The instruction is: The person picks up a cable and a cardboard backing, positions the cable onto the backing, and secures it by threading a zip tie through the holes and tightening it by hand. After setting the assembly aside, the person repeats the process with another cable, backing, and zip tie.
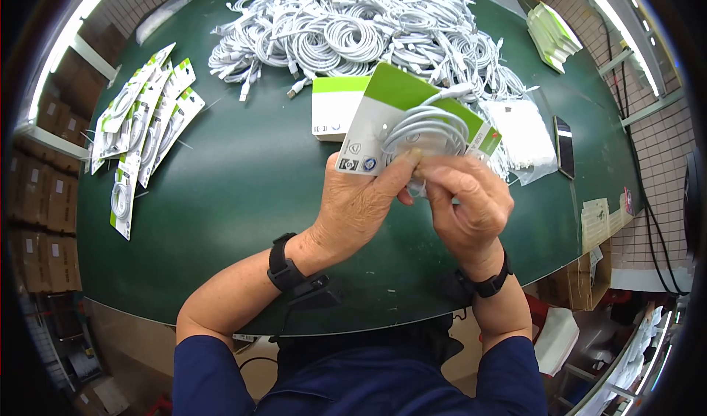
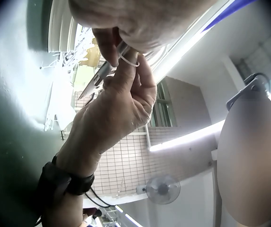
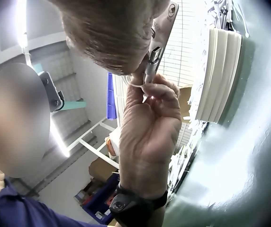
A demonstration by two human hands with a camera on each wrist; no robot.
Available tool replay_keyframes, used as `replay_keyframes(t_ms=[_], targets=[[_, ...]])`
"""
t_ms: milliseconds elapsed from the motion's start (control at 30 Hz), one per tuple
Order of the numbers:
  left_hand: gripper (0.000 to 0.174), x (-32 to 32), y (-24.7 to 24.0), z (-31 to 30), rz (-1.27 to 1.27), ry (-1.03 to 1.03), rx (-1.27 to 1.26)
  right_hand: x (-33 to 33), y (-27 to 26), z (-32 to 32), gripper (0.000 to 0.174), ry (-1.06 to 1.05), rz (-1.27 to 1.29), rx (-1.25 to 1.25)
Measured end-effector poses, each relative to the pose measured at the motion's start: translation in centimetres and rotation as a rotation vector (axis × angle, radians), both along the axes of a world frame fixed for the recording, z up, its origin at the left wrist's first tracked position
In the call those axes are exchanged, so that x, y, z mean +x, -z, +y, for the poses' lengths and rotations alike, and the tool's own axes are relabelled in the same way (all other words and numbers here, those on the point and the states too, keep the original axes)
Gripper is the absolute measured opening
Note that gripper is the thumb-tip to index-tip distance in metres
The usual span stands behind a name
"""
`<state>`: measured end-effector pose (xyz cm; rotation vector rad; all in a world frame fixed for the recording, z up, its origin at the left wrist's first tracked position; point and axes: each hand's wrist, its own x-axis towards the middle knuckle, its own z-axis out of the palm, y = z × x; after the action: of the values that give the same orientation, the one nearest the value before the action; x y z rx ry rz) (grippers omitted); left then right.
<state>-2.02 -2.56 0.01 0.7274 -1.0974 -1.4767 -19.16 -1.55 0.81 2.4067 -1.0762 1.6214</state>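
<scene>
A green-and-white packaging card (image 1: pixel 375 114) with a coiled white cable (image 1: pixel 427 128) on its face is held up over the table. My left hand (image 1: pixel 353 202) grips the card's lower edge, thumb in front near the bottom of the coil. Close beside that thumb, my right hand (image 1: pixel 471 202) pinches with thumb and forefinger. A thin white tie (image 2: pixel 128 60) curves out at the right fingertips in the left wrist view. The cable's metal plug (image 3: pixel 150 71) shows between the two hands in the right wrist view. Fingers hide part of the coil's lower end.
A large pile of white cables (image 1: pixel 353 33) lies across the back. Behind the held card stands a stack of cards (image 1: pixel 335 106). Carded cables (image 1: pixel 143 121) overlap at left. On the right are a clear bag of white pieces (image 1: pixel 519 136), a phone (image 1: pixel 564 147) and more cards (image 1: pixel 551 36).
</scene>
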Motion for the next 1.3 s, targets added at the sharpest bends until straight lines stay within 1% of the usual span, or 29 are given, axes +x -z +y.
replay_keyframes(t_ms=[67,167,267,367,400,500,600,733,767,833,900,933,1000,1067,1100,1200,1300], targets=[[0.017,-0.1,-0.1,-0.1,0.010,-0.012,0.009,-0.1,-0.1,-0.3,0.025,-0.013,0.053,-0.056],[0.017,0.1,0.1,-0.3,-0.006,-0.005,0.000,-0.4,0.1,-0.3,0.028,-0.015,0.129,-0.085],[0.019,0.2,0.3,-0.3,-0.040,0.019,-0.014,-0.4,-0.6,0.1,0.030,-0.015,0.145,-0.068],[0.020,0.0,-0.1,-0.1,0.060,0.058,0.023,-0.3,-1.3,0.2,0.029,-0.019,0.133,-0.040],[0.020,0.0,0.0,-0.1,0.052,0.056,0.014,-0.3,-1.5,0.4,0.029,-0.014,0.135,-0.020],[0.019,0.2,0.5,-0.5,0.019,0.042,-0.010,-0.4,-1.2,0.2,0.026,-0.023,0.107,0.065],[0.019,0.2,0.9,-0.6,0.000,0.026,-0.023,-0.3,-0.1,-0.5,0.024,-0.066,-0.008,0.103],[0.021,0.4,0.6,-1.4,0.043,0.030,-0.029,-0.7,-0.7,-0.5,0.027,-0.102,-0.070,0.038],[0.021,0.5,0.4,-1.5,0.059,0.029,-0.018,-1.1,-1.3,-0.3,0.027,-0.051,-0.073,-0.018],[0.024,0.7,0.0,-1.4,0.087,0.044,-0.042,-3.2,-1.0,-1.4,0.022,0.046,-0.168,-0.196],[0.026,0.8,-0.6,-1.3,0.102,0.059,-0.056,-3.8,-1.2,-1.2,0.015,0.102,-0.578,-0.004],[0.027,0.8,-1.0,-1.2,0.101,0.070,-0.055,-4.7,-1.2,-1.2,0.013,0.176,-0.692,0.126],[0.028,0.8,-1.5,-0.8,0.099,0.096,-0.048,-6.5,-0.7,-2.7,0.016,0.048,-0.910,0.296],[0.030,0.7,-1.8,-0.5,0.098,0.126,-0.036,-6.6,0.4,-3.8,0.017,-0.117,-1.078,0.573],[0.031,0.7,-1.9,-0.4,0.099,0.130,-0.020,-6.5,1.0,-3.9,0.024,-0.241,-1.110,0.754],[0.033,0.5,-1.9,-0.2,0.102,0.149,0.007,-5.7,2.3,-3.8,0.037,-0.772,-1.055,0.989],[0.034,0.6,-2.0,-0.1,0.098,0.175,0.005,-5.6,4.8,-2.4,0.050,-0.742,-1.052,0.987]])
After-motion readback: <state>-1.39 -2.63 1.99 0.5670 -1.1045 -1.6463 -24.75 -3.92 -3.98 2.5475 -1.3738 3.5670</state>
